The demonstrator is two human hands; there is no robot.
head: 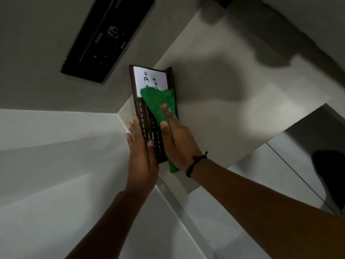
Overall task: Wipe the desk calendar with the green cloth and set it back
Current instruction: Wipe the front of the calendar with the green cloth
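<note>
Pressing the green cloth (158, 101) flat against the desk calendar (149, 109) at the centre of the frame, our right hand (177, 139) lies open with fingers stretched along the fabric. Our left hand (141, 152) grips the calendar's lower left edge, thumb on its dark face, fingers behind. Month names run up that edge; a white card reading partly "Do" fills the upper end. A black wristband (196, 163) circles our right wrist. A dark panel (108, 38) sits on the wall at upper left.
</note>
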